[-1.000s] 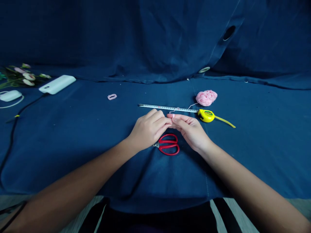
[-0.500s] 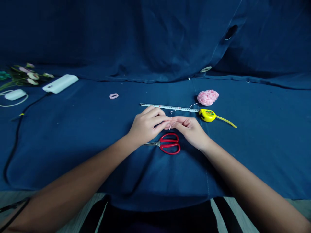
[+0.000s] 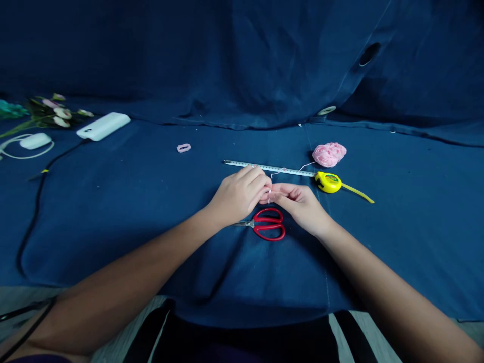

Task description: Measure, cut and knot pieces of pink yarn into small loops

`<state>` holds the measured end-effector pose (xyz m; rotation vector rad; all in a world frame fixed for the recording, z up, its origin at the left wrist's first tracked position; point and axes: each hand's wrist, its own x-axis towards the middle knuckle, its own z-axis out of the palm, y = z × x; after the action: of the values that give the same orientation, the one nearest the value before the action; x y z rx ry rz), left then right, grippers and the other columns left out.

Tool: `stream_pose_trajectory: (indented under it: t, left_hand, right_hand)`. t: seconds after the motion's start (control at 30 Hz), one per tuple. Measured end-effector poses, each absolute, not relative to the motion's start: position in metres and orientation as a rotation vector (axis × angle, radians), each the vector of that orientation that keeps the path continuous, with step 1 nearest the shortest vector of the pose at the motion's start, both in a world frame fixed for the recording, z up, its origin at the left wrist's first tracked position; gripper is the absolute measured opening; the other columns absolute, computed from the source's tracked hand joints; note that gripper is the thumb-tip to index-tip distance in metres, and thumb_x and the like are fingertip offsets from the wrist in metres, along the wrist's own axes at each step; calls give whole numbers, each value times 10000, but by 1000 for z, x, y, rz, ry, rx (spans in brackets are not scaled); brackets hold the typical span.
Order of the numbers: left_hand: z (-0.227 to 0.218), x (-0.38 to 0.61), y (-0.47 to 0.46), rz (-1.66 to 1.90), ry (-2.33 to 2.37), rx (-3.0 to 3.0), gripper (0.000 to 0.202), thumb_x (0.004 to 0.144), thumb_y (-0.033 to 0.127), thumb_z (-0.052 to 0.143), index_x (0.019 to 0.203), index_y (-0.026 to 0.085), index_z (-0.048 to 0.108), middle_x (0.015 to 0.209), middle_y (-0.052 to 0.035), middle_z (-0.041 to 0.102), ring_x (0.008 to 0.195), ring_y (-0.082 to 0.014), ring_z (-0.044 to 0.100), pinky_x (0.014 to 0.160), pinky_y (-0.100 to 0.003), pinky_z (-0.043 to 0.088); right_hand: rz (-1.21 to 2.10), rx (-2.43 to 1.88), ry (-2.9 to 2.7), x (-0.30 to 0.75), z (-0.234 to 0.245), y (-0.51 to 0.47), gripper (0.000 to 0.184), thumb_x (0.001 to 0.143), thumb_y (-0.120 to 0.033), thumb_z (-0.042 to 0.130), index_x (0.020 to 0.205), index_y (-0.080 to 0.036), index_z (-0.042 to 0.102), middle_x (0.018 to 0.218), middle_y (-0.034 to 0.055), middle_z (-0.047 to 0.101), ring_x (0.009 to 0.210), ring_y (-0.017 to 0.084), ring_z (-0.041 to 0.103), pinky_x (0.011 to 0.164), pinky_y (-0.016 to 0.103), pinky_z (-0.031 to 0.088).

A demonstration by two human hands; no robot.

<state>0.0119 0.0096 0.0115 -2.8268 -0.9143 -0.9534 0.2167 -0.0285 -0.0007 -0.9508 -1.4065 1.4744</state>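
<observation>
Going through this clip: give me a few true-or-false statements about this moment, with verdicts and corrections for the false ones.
1. The left hand and right hand meet at the fingertips around a pale thread. True.
2. The left hand grips the scissors. False: the red-handled scissors lie on the navy cloth nearer the person than the hands, apart from them.
3. The yellow tape measure has its blade pulled out. True.
4. The right hand holds the pink yarn. False: the pink yarn bundle lies on the cloth beyond the tape measure.
</observation>
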Motion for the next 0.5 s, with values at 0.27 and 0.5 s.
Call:
stream_pose_trajectory:
  t: [0.27, 0.5]
  left_hand:
    - [12, 15, 6, -1065, -967, -2804, 125, 1037, 216, 510, 995, 199, 626, 986, -42, 671, 940, -202, 619, 805, -326, 504]
    - [11, 17, -3, -1282, -1209, -2792, 291, 968, 362, 638, 733, 196, 597, 746, 0, 634, 745, -163, 579, 692, -307, 446]
  right_hand:
    - [1471, -979, -1284, 212, -2, -29, 229, 854, -398, 805, 998, -221, 822, 987, 50, 818, 927, 215, 763, 998, 409, 576]
    - [1375, -983, -1043, 216, -6, -23, 273, 855, -355, 818, 1096, -227, 807, 1068, 62, 821, 1049, 231, 756, 1073, 429, 536]
